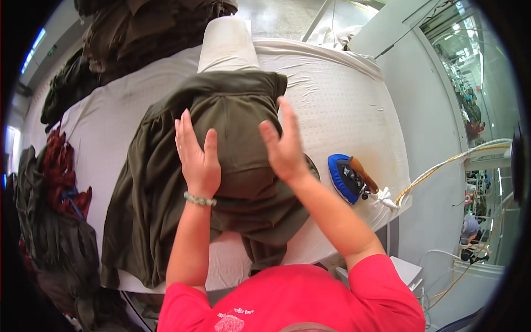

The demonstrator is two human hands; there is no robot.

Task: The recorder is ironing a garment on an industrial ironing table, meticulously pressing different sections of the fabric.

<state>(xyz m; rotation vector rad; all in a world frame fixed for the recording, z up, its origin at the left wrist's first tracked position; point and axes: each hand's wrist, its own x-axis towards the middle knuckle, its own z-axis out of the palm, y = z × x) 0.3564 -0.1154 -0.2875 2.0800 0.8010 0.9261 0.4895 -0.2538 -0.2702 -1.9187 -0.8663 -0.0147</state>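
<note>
Red shirt (310, 293): white lettering and a round emblem on the chest, too small to read.
Left hand (198, 160): released, fingers straight, thumb apart, palm inward; whether it touches cloth, I cannot tell.
Right hand (286, 148): also unclenched, thumb apart, blurred; forearm slants in from lower right.
Dark olive garment (235, 138): beneath and between both hands, draped over a white padded board (228, 44).
Iron (354, 178): right of the garment, on the white-covered table (345, 94).
Dark cloth pile (138, 36): beyond, far left.

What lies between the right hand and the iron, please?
In the head view, the garment, then white cloth, lies between right hand and iron.
</note>
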